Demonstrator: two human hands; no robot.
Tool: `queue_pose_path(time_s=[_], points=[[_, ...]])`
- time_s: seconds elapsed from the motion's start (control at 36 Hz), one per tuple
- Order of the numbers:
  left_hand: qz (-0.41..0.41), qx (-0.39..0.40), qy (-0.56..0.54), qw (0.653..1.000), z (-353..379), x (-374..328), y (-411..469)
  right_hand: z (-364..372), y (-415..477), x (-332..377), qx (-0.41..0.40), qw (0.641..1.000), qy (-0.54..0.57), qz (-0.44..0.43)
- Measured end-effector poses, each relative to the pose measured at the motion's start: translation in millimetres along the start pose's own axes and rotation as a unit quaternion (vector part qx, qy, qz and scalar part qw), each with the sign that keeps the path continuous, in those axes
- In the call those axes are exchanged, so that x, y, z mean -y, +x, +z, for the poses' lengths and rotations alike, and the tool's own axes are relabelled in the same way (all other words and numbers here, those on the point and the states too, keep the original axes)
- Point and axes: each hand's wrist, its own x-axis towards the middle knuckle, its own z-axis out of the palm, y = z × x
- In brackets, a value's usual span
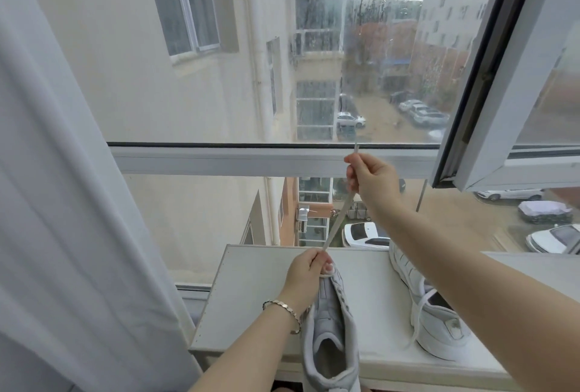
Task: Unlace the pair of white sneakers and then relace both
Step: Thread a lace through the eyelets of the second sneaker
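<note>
lace [337, 219]: likely soft, light; running taut mid-frame.
right hand [370, 176]: pinching it near its stiffer tip.
left hand [309, 269]: gripping the sneaker [332, 322] at its front.

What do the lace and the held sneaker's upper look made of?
The lace: flat fabric tape, matte, likely cotton or polyester; it shows as a thin band pulled straight. The held sneaker: smooth white leather or synthetic, slight sheen, seamed panels.

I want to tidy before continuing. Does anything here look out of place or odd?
The second sneaker looks tipped on its side near the front of the ledge, its lace trailing loose. Its heel bears a dark smudge. Nothing else stands out.
</note>
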Motion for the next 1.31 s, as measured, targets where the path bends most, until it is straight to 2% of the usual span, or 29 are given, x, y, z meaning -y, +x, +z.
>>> queue_pose_path(time_s=[0.19,0.25,0.31,0.36,0.44,0.56,0.67,0.69,0.72,0.75,0.78,0.83,0.92,1.0,1.08,1.14,1.17,1.19,1.25,1.31], points=[[0.009,0.049,0.033,0.998,6,7,13,-16,10,-1,-0.01,0.989,-0.107,-0.1],[0.014,0.052,0.035,0.998,10,8,15,-22,11,-5,0.006,0.972,-0.192,-0.137],[0.017,0.045,0.037,0.998,12,10,18,-31,9,-13,0.064,0.925,-0.329,-0.181],[0.017,0.042,0.038,0.998,12,12,19,-42,7,-21,0.124,0.856,-0.458,-0.204],[0.016,0.057,0.042,0.997,11,13,20,-52,8,-33,0.174,0.772,-0.588,-0.167],[0.016,0.062,0.045,0.997,12,12,19,-53,2,-46,0.268,0.704,-0.65,-0.101],[0.003,0.059,0.048,0.997,10,9,16,-53,1,-50,0.345,0.573,-0.739,-0.082],[0.002,0.062,0.053,0.997,9,9,16,-53,1,-50,0.355,0.551,-0.751,-0.084],[0.002,0.067,0.063,0.996,8,9,15,-54,2,-49,0.36,0.544,-0.753,-0.082],[0.004,0.072,0.071,0.995,6,8,14,-55,3,-48,0.361,0.555,-0.746,-0.077],[0.001,0.077,0.075,0.994,5,6,13,-57,4,-48,0.359,0.585,-0.724,-0.07],[-0.014,0.089,0.094,0.991,3,5,11,-61,6,-48,0.341,0.674,-0.653,-0.052],[-0.029,0.05,0.184,0.981,-3,0,8,-58,3,-48,0.274,0.799,-0.535,-0.017],[-0.086,0.036,0.201,0.975,-3,-3,-2,-49,-3,-55,0.202,0.887,-0.412,0.051],[-0.127,0.042,0.177,0.975,4,-3,-18,-39,-9,-64,0.13,0.931,-0.316,0.131],[-0.102,0.016,0.192,0.976,9,-8,-27,-33,-11,-67,0.102,0.945,-0.266,0.164],[-0.081,0.002,0.233,0.969,10,-11,-30,-30,-12,-67,0.094,0.951,-0.241,0.171],[-0.059,-0.006,0.297,0.953,12,-14,-31,-27,-13,-66,0.089,0.956,-0.221,0.172],[-0.018,-0.001,0.442,0.897,17,-18,-32,-21,-12,-62,0.082,0.964,-0.192,0.163],[-0.004,0.012,0.532,0.847,22,-19,-32,-14,-10,-52,0.076,0.972,-0.166,0.149]])
